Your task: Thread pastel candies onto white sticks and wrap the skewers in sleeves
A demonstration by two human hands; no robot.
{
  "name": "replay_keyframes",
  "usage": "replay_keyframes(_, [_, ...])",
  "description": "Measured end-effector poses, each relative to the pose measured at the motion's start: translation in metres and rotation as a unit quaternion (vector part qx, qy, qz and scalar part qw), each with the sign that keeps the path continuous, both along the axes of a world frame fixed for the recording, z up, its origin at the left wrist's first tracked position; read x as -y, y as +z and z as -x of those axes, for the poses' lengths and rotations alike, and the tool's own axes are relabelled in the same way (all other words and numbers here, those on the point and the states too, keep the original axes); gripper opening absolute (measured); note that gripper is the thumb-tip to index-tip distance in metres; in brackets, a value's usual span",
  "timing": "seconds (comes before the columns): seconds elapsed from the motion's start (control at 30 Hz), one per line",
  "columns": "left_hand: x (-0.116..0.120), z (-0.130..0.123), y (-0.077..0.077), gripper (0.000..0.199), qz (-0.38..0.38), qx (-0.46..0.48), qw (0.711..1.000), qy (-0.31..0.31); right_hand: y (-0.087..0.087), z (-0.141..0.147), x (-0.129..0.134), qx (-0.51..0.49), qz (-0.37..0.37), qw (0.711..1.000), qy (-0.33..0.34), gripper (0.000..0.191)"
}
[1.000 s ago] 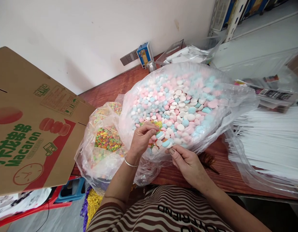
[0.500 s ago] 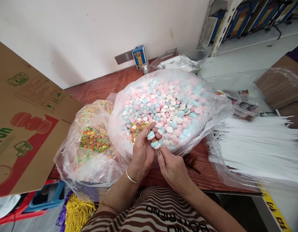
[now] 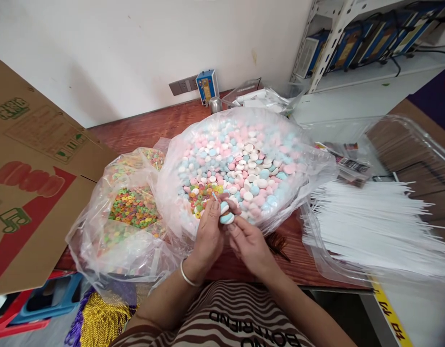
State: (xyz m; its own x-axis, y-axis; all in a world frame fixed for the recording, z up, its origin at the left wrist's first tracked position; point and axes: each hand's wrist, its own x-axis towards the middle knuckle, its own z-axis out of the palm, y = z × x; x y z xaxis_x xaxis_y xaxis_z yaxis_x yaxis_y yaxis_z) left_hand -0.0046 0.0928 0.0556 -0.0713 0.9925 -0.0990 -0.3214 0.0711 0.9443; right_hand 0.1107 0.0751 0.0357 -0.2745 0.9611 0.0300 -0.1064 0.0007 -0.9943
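Observation:
My left hand [image 3: 210,229] is closed around a few blue-and-white rounded candies [image 3: 227,219], lined up in a row with a brownish piece between them. A thin pale stick tip seems to poke out above the left thumb. My right hand [image 3: 249,241] pinches the lower end of the row, its thumb and fingertips together; the fingers partly hide the stick there. Both hands hover over the near edge of a large clear bag [image 3: 164,193] full of pink, white and blue button-shaped candies [image 3: 248,166]. Small coloured rings [image 3: 202,195] lie on top of these near my left hand.
To the left, a second clear bag [image 3: 124,250] holds coloured rings beside a cardboard box [image 3: 38,144]. A clear tray [image 3: 323,262] of white sticks [image 3: 374,226] stands on the right. Behind are a blue device [image 3: 207,86], a metal cup [image 3: 215,104] and a clear bin [image 3: 298,91].
The view has shifted slightly. My left thumb has moved in over the candies, covering more of them, and a pale tip now shows above it. My right fingers stay at the lower end.

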Motion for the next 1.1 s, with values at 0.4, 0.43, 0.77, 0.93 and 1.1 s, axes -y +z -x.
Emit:
replay_keyframes(0.4, [-0.098,0.047,0.009,0.014,-0.241,-0.517,0.803,-0.171,-0.01,-0.057,0.014,-0.201,0.098,0.957,-0.186,0.033])
replay_keyframes(0.43, [-0.101,0.041,0.007,0.015,-0.259,-0.524,0.787,-0.195,-0.011,-0.059,0.014,-0.197,0.095,0.958,-0.187,0.034])
replay_keyframes(0.77, [-0.101,0.017,0.004,0.012,-0.27,-0.547,0.758,-0.23,-0.021,-0.068,0.01,-0.173,0.107,0.963,-0.179,0.036])
replay_keyframes(0.93, [-0.104,0.026,0.018,0.012,-0.133,-0.426,0.877,-0.178,-0.025,-0.073,0.012,-0.176,0.102,0.96,-0.194,0.035])
replay_keyframes(1.1, [-0.127,0.013,0.03,0.023,-0.023,-0.242,0.938,-0.245,-0.02,-0.072,0.014,-0.189,0.103,0.955,-0.203,0.034])
